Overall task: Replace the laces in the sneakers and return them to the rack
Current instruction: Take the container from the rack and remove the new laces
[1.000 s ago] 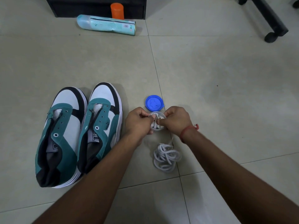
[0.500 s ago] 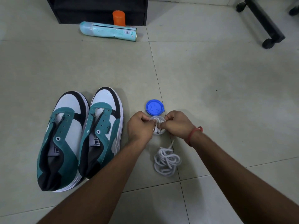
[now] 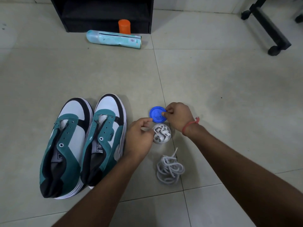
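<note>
Two teal, white and black sneakers, the left sneaker [image 3: 63, 148] and the right sneaker [image 3: 105, 138], lie unlaced side by side on the tiled floor. To their right stands a small clear container [image 3: 162, 133] stuffed with white laces. My left hand [image 3: 139, 135] grips the container's left side. Just beyond it lies a blue lid [image 3: 157, 114], and my right hand [image 3: 177, 117] pinches its right edge. A loose bundle of white laces [image 3: 169, 169] lies on the floor nearer to me.
A black rack [image 3: 101, 12] stands at the back. In front of it are an orange cup [image 3: 124, 26] and a pale blue spray can [image 3: 114, 39] lying on its side. A black wheeled chair base [image 3: 268, 28] sits at the back right.
My right hand has left the container and moved up to the blue lid. My left hand stays at the container, whose laces now show.
</note>
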